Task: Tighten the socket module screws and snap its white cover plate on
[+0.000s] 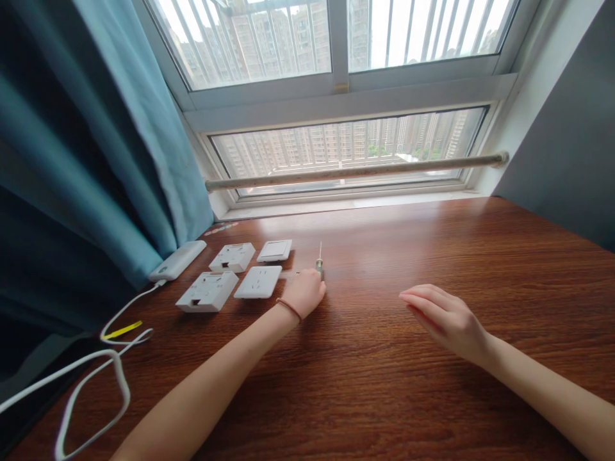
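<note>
My left hand [307, 289], with a thin brown band at the wrist, is closed around the handle of a screwdriver [319, 264]. Its thin shaft points away from me toward the window. Just left of these fingers lies a white socket panel [259, 282], and behind that a white switch panel [275, 250]. Farther left sit two white mounting boxes, a nearer one [206, 291] and a farther one [232, 257]. A thin pale item between the socket panel and my left hand is too faint to name. My right hand [449, 318] hovers over the table at the right, fingers stretched and together, holding nothing.
On the wooden table [365, 384], a white power bank [178, 261] lies by the blue curtain [144, 147]. Its white cable [122, 378] loops down the left side, with a yellow strip [123, 330] beside it. A window with a rail [355, 173] borders the far edge.
</note>
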Action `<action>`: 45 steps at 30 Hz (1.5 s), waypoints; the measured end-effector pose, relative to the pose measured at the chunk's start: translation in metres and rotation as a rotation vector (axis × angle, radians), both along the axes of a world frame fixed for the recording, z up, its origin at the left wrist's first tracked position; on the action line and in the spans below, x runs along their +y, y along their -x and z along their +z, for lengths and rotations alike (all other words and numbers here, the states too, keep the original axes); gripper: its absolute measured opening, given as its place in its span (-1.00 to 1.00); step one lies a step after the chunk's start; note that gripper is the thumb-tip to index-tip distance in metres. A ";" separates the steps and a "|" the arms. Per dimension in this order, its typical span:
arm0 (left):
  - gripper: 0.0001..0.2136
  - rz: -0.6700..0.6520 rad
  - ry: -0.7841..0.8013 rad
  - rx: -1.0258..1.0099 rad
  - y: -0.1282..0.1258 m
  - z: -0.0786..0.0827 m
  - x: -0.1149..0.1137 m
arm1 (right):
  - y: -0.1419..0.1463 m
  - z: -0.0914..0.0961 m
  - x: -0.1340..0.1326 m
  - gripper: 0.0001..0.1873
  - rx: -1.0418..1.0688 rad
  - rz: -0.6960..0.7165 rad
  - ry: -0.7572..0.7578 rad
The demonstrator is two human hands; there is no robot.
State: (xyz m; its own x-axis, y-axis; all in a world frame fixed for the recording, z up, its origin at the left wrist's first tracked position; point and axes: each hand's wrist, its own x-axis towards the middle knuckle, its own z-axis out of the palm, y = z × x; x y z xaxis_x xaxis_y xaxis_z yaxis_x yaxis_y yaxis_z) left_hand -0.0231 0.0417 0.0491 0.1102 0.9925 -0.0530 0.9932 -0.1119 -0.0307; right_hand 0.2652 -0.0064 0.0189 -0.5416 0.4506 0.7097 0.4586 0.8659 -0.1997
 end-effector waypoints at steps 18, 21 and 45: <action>-0.69 0.030 0.020 0.057 0.008 -0.002 0.009 | -0.001 0.003 0.001 -0.66 0.001 -0.022 0.029; -0.70 0.040 0.021 0.061 0.008 0.000 0.009 | -0.001 0.004 0.000 -0.64 0.000 -0.018 0.036; -0.61 0.079 -0.001 0.078 0.006 0.006 0.003 | -0.001 0.004 0.002 -0.69 0.008 -0.043 0.023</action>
